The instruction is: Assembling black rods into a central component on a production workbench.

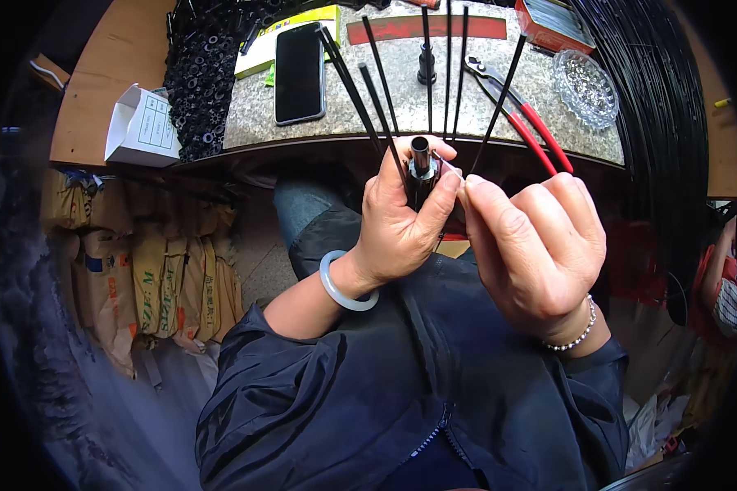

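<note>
My left hand (397, 217) is wrapped round the hub of what looks like an umbrella frame, close to the table's near edge. From the hub a short black metal tube (420, 147) points up with its hollow end showing. Several thin black ribs (377, 102) fan out from it across the table. My right hand (540, 245) is closed in a pinch just right of the hub. Between its thumb and forefinger runs a thin pale wire (449, 166) that reaches to the hub beside my left thumb. The hub's lower part is hidden by my left fingers.
Red-handled pliers (532, 131) lie at the right, near a glass dish (586, 56) of small metal bits. A black phone (300, 74), a heap of black parts (201, 82) and a white box (143, 127) are to the left. Long black rods (651, 90) cover the far right.
</note>
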Demonstrator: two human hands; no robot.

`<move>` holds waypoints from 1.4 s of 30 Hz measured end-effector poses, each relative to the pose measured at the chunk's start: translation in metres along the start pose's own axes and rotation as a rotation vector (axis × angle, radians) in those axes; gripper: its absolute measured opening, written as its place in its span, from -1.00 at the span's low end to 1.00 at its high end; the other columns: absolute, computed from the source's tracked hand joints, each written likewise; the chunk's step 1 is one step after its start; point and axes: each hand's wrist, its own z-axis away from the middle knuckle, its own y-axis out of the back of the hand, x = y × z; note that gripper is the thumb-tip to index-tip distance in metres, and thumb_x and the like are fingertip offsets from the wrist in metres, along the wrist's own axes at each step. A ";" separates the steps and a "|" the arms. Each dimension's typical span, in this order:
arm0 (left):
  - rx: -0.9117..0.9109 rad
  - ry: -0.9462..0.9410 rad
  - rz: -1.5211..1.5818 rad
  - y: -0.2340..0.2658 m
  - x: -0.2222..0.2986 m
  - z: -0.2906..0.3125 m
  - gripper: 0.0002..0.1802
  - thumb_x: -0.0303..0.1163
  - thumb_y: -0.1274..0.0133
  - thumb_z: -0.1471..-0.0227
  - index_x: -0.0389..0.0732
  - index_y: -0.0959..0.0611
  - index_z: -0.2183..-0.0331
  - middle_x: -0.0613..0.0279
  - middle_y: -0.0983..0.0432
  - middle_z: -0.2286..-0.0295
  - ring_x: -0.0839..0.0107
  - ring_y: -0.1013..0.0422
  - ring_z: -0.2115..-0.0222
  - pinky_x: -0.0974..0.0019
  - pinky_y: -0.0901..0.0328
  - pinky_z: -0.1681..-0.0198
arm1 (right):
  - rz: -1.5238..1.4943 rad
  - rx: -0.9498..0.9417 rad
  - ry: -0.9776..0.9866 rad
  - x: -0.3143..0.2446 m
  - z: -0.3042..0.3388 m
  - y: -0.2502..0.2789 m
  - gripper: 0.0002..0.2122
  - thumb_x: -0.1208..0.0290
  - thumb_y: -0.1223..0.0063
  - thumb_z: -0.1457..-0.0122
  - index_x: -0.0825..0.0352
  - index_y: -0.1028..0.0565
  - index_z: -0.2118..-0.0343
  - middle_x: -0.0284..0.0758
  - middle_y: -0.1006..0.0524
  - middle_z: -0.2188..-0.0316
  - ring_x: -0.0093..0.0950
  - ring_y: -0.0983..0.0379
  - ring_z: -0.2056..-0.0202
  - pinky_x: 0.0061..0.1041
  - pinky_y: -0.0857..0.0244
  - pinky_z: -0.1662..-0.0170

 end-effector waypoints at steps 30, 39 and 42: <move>-0.109 -0.095 -0.033 0.001 0.004 -0.002 -0.75 -0.54 0.00 -0.06 -0.31 -0.36 0.19 0.27 -0.50 0.50 0.60 -0.45 0.47 0.52 -0.35 0.39 | -0.267 -0.029 -0.191 0.012 0.002 0.004 -0.77 0.58 -0.22 0.26 0.39 -0.52 0.43 -0.42 -0.27 0.70 -0.49 -0.17 0.66 -0.53 0.00 0.60; -0.114 -0.085 -0.040 0.001 0.004 -0.001 -0.73 -0.54 0.01 -0.07 -0.32 -0.36 0.17 0.27 -0.50 0.48 0.60 -0.45 0.47 0.52 -0.36 0.37 | -0.256 -0.047 -0.185 0.013 0.002 0.004 -0.76 0.55 -0.21 0.25 0.39 -0.52 0.41 -0.41 -0.26 0.70 -0.47 -0.18 0.65 -0.51 -0.02 0.59; -0.115 -0.085 -0.027 0.000 0.005 -0.001 -0.73 -0.53 0.00 -0.06 -0.32 -0.37 0.17 0.27 -0.50 0.47 0.60 -0.44 0.46 0.52 -0.35 0.36 | -0.271 -0.033 -0.198 0.014 0.003 0.004 -0.77 0.54 -0.20 0.24 0.39 -0.52 0.41 -0.41 -0.26 0.70 -0.47 -0.18 0.65 -0.51 -0.02 0.59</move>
